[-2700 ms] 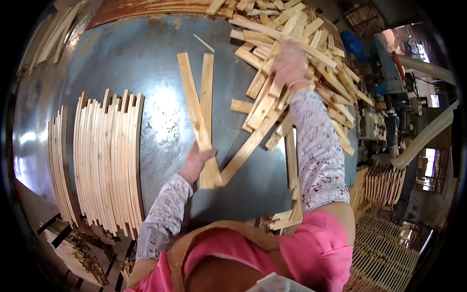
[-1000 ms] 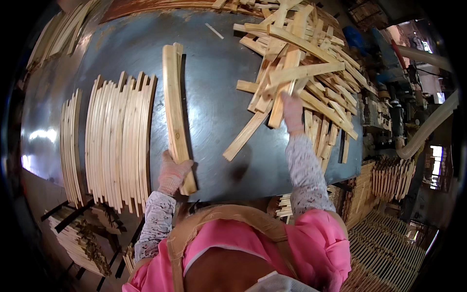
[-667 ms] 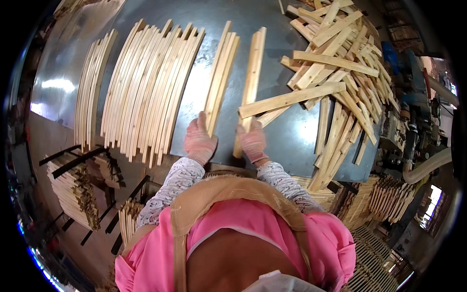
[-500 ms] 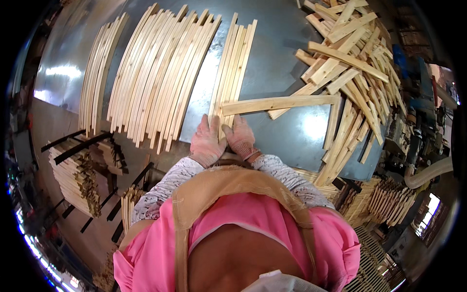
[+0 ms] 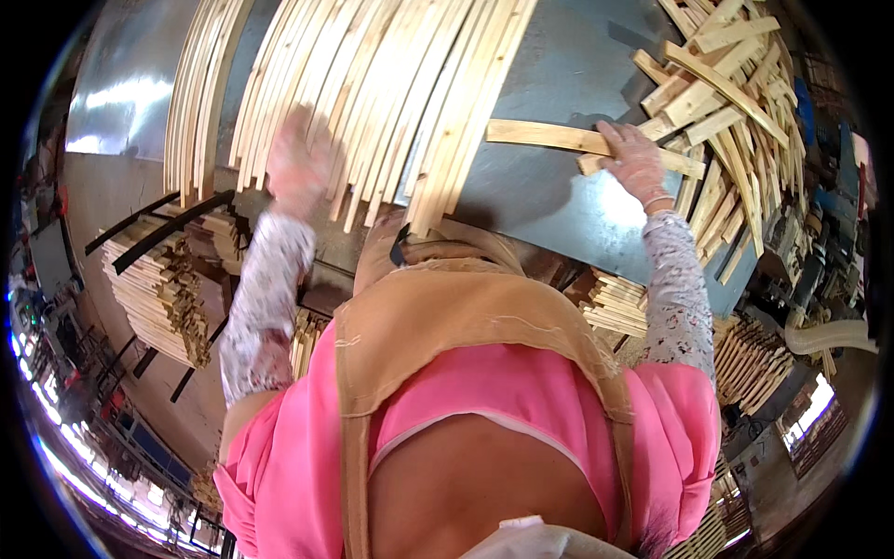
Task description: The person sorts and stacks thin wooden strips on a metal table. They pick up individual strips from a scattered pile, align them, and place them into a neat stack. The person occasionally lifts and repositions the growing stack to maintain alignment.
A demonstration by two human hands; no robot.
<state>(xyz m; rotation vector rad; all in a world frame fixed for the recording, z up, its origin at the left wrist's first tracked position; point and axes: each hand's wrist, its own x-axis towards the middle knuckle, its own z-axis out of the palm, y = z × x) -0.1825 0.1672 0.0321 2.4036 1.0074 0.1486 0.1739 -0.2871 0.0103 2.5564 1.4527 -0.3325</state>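
Observation:
My left hand (image 5: pixel 300 163), gloved and blurred by motion, is over the near part of a wide row of pale wooden strips (image 5: pixel 372 93). Its fingers look stretched out, with nothing in them. To the right, my gloved right hand (image 5: pixel 636 166) has its fingers closed over a single wooden strip (image 5: pixel 545 135). That strip lies crosswise over the metal table (image 5: pixel 549 200), its left end close to the row. A narrow group of strips (image 5: pixel 470 112) now lies against the row's right side, nearly parallel to it.
A jumbled heap of wooden pieces (image 5: pixel 736 102) covers the table's far right. A separate narrow bundle of strips (image 5: pixel 203 93) lies at the left. Below the table's level, stacked wood (image 5: pixel 154 289) rests by dark bars at the left, and more stacks (image 5: pixel 615 303) stand at the right.
The narrow group of strips has come up against the wide row. My hands have parted: the left has moved left over the row, the right has gone right onto the crosswise strip.

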